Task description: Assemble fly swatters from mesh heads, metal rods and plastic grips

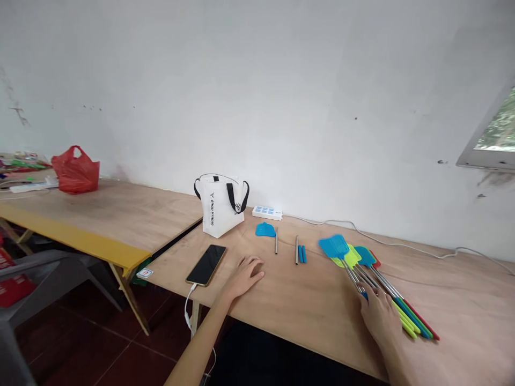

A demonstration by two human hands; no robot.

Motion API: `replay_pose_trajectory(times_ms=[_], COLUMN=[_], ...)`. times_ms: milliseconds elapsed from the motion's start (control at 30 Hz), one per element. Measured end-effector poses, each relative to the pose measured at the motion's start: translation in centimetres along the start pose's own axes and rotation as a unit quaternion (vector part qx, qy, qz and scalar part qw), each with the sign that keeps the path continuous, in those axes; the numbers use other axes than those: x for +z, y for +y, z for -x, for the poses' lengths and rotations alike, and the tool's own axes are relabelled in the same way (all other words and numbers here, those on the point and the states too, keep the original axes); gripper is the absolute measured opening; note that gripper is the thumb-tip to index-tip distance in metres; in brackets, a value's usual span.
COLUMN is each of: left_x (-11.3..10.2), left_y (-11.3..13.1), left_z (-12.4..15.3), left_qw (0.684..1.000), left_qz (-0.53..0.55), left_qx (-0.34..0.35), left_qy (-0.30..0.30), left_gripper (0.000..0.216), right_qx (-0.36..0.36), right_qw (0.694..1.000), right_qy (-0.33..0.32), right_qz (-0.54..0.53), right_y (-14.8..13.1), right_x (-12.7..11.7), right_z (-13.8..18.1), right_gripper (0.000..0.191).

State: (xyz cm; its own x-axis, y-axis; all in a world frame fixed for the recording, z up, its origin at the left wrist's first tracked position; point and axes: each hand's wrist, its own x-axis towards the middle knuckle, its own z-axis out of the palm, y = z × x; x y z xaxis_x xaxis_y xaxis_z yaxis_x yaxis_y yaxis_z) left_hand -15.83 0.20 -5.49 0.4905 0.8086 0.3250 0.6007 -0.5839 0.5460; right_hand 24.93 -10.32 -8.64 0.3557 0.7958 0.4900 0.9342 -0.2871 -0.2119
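Note:
My left hand (244, 277) rests palm down on the wooden table, holding nothing, its fingers loosely apart, just right of a black phone (206, 265). My right hand (379, 311) is closed over the handle of a blue fly swatter (334, 246), most of the handle being hidden under the fingers. Yellow-green fly swatters (353, 257), another blue one (365, 256) and a red one (376, 259) lie bunched beside it. Between my hands are a loose blue swatter head (265, 230), two metal tubes (276, 241) and two short blue handle pieces (302, 254).
A white bag with black straps (217, 209) stands behind the phone. Near the wall sits a white power strip (267, 213), its cable running right. A white charging cord (186, 311) hangs off the front edge. Left, another table (132, 214) bears a red plastic bag (76, 171).

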Motion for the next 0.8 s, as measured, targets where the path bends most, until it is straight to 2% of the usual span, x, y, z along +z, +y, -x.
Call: replay_pose_trajectory(times_ms=[200, 433, 533, 667, 800], left_x=[-0.1, -0.1, -0.2, -0.2, -0.1], left_y=[0.1, 0.1, 0.3, 0.3, 0.1], left_z=[0.1, 0.1, 0.0, 0.1, 0.1], left_qw=[1.000, 1.000, 1.000, 1.000, 1.000], left_qz=[-0.007, -0.009, -0.009, -0.013, -0.017], left_qx=[0.006, 0.006, 0.006, 0.009, 0.011], left_qy=[-0.003, -0.001, 0.000, -0.004, -0.001], left_gripper=[0.030, 0.029, 0.029, 0.031, 0.031], right_qx=[0.004, 0.040, 0.040, 0.049, 0.068], right_qw=[0.999, 0.994, 0.994, 0.996, 0.993], right_qy=[-0.053, -0.106, -0.102, -0.060, -0.086], right_qz=[0.007, 0.010, 0.021, 0.036, 0.037], right_y=[1.9, 4.4, 4.4, 4.3, 5.0], right_x=[-0.2, -0.5, -0.9, -0.6, -0.2], right_z=[-0.1, -1.3, -0.9, -0.3, -0.5], right_gripper=[0.049, 0.050, 0.049, 0.048, 0.046])
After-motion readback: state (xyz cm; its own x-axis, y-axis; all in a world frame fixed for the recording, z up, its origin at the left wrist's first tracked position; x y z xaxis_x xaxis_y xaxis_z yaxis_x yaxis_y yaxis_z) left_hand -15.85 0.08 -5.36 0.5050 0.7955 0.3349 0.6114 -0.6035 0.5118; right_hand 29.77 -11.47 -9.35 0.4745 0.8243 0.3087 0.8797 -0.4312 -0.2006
